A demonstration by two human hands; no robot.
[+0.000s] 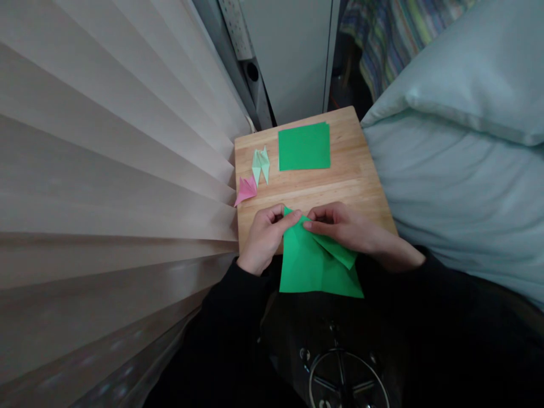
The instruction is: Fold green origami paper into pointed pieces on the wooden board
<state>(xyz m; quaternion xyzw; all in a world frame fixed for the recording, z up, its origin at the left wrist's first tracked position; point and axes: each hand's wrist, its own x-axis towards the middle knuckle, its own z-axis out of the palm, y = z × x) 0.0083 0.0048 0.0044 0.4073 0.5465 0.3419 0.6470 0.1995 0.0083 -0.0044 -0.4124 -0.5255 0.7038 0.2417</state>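
A green sheet of paper [312, 263] with creases hangs between my hands over the near edge of the small wooden table [361, 187]. My left hand [267, 232] pinches its upper left corner between thumb and fingers. With thumb and forefinger, my right hand [344, 224] grips the upper edge close beside the left thumb. A flap on the paper's right side is folded over, below my right hand. Farther back lie a pale green origami piece [261, 163] with pointed ends and a pink origami piece [246, 188] at the table's left edge.
A stack of green paper [304, 147] lies at the back of the table. A pleated curtain [127, 187] borders the left side, and a bed with pale bedding [450, 170] stands on the right. Behind the table is a pale cabinet [293, 51]. Below shows a round metal stool base [348, 379].
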